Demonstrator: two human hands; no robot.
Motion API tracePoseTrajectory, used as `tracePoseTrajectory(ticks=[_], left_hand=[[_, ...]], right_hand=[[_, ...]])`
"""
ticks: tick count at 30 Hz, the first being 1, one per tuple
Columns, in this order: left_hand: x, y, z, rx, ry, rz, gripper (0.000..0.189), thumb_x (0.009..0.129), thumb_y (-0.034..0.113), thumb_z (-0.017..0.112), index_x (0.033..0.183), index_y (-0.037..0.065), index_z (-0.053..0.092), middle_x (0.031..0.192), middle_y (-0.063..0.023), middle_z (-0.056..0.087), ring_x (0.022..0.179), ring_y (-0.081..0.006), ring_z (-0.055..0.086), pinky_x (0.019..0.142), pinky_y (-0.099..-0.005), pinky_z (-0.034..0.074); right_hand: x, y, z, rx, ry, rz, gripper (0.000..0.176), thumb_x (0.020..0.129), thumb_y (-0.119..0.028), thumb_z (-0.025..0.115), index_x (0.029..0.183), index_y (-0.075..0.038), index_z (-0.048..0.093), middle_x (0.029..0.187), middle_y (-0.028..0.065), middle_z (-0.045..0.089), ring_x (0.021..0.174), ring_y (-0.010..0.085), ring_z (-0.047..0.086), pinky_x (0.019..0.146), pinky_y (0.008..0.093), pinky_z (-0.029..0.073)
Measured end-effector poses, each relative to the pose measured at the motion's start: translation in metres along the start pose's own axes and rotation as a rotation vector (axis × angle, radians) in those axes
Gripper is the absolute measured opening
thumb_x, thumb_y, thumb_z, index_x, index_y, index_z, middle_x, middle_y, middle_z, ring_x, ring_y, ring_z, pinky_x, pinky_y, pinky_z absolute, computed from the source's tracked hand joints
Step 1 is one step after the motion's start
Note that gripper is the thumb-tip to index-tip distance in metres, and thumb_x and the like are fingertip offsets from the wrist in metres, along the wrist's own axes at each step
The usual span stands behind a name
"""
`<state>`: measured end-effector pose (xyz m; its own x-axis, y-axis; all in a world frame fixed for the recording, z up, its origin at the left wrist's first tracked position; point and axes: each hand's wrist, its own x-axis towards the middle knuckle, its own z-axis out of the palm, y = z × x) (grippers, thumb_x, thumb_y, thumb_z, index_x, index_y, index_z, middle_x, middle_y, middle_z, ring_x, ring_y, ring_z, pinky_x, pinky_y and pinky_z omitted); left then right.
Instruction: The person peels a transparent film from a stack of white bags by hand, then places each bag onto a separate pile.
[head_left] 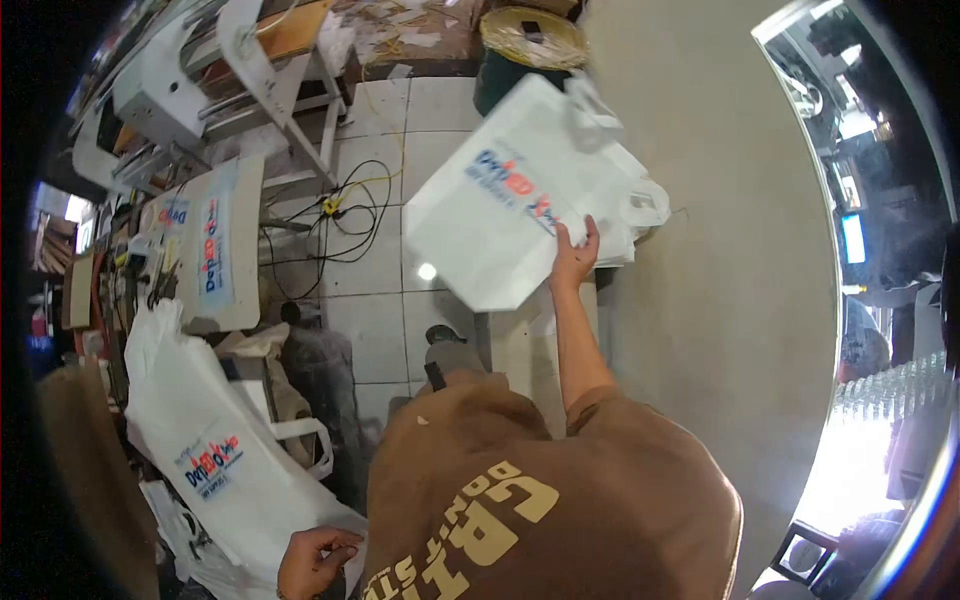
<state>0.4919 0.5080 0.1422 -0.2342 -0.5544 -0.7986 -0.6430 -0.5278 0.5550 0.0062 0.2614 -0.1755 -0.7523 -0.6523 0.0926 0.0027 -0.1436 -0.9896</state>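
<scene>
My right hand (574, 258) grips the lower right side of a white tote bag (470, 240) with blue and red print. The bag is held up flat and tilted, its handle at the top. Behind it, more white bags (640, 215) show at the wall side. My left hand (318, 563) is low at the left with fingers curled together, beside another printed white tote bag (215, 430) that hangs at the left. Whether the left fingers pinch anything is hidden.
A board with printed lettering (235, 240) stands at the left near a metal-framed machine (165, 100). Black and yellow cables (345, 210) lie on the tiled floor. A dark green drum with a yellowish top (535, 40) stands ahead. A wall (710, 250) runs along the right.
</scene>
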Motion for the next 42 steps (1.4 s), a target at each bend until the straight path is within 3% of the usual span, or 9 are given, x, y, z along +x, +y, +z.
tracePoseTrajectory(ticks=[2,4,6,8,12,15,19,33,42], left_hand=[[0.009,0.032,-0.005,0.053,-0.011,-0.191,0.014,0.085,0.002,0.071,0.097,-0.004,0.071,0.089,-0.0151,0.074,0.083,-0.0176,0.068,0.078,-0.0318,0.053],[0.014,0.034,-0.008,0.046,-0.020,-0.110,0.011,0.084,-0.002,0.068,0.095,-0.004,0.070,0.091,-0.0136,0.073,0.083,-0.0169,0.068,0.078,-0.0311,0.052],[0.017,0.056,-0.014,0.143,-0.122,-0.215,0.021,0.093,0.002,0.055,0.110,0.002,0.066,0.110,-0.0115,0.068,0.098,-0.0200,0.064,0.086,-0.0337,0.051],[0.025,0.066,-0.009,0.145,-0.090,-0.174,0.020,0.089,-0.007,0.053,0.105,-0.002,0.065,0.101,-0.0101,0.069,0.090,-0.0174,0.064,0.079,-0.0307,0.052],[0.036,0.083,0.003,-0.008,-0.035,-0.177,0.022,0.089,-0.008,0.051,0.105,-0.002,0.065,0.097,-0.0097,0.068,0.089,-0.0193,0.063,0.081,-0.0322,0.051],[0.041,0.071,0.014,-0.050,-0.004,-0.078,0.022,0.090,-0.006,0.049,0.106,-0.001,0.065,0.096,-0.0094,0.067,0.087,-0.0192,0.062,0.079,-0.0309,0.050],[0.057,0.066,0.025,-0.096,0.112,-0.184,0.012,0.083,-0.007,0.063,0.093,-0.004,0.068,0.091,-0.0113,0.071,0.082,-0.0166,0.067,0.077,-0.0301,0.052],[0.060,0.060,0.036,-0.129,0.094,-0.138,0.022,0.093,0.004,0.051,0.110,0.001,0.064,0.084,-0.0032,0.064,0.067,-0.0088,0.054,0.059,-0.0243,0.044],[0.064,0.055,0.040,-0.148,0.083,-0.151,0.022,0.094,0.003,0.051,0.112,0.001,0.063,0.097,-0.0063,0.064,0.084,-0.0145,0.061,0.071,-0.0250,0.050]], right_hand=[[0.028,0.055,-0.031,-0.019,0.182,0.035,0.070,0.080,-0.008,0.077,0.140,0.002,0.043,0.140,0.0175,0.048,0.124,0.0263,0.051,0.109,0.0383,0.037],[0.050,0.131,-0.057,-0.420,0.384,-0.025,0.076,0.080,-0.002,0.075,0.145,0.004,0.035,0.142,0.0198,0.044,0.120,0.0235,0.050,0.103,0.0315,0.041],[0.056,0.171,-0.068,-0.489,0.432,0.053,0.080,0.077,-0.003,0.075,0.145,0.005,0.034,0.143,0.0230,0.042,0.123,0.0284,0.049,0.105,0.0350,0.040],[0.049,0.194,-0.073,-0.608,0.382,0.216,0.084,0.073,-0.011,0.077,0.144,0.004,0.036,0.147,0.0252,0.039,0.139,0.0384,0.035,0.116,0.0439,0.028],[0.040,0.149,-0.055,-1.077,0.252,0.484,0.075,0.075,-0.026,0.079,0.140,-0.008,0.048,0.134,0.0236,0.047,0.128,0.0366,0.044,0.107,0.0442,0.037],[0.042,0.121,-0.056,-1.241,0.232,0.350,0.060,0.076,-0.028,0.078,0.130,-0.012,0.059,0.120,0.0203,0.053,0.113,0.0359,0.051,0.096,0.0459,0.044],[0.075,0.171,-0.071,-1.140,-0.326,-0.168,0.043,0.078,-0.021,0.073,0.119,-0.012,0.064,0.108,0.0170,0.054,0.099,0.0374,0.055,0.086,0.0454,0.048],[0.125,0.199,-0.076,-1.023,-0.251,-0.247,0.040,0.082,-0.010,0.065,0.122,-0.008,0.064,0.104,0.0193,0.053,0.095,0.0352,0.056,0.083,0.0450,0.050],[0.117,0.193,-0.074,-1.057,-0.428,-0.120,0.040,0.082,-0.004,0.062,0.121,-0.004,0.063,0.105,0.0196,0.053,0.096,0.0359,0.056,0.085,0.0438,0.049]])
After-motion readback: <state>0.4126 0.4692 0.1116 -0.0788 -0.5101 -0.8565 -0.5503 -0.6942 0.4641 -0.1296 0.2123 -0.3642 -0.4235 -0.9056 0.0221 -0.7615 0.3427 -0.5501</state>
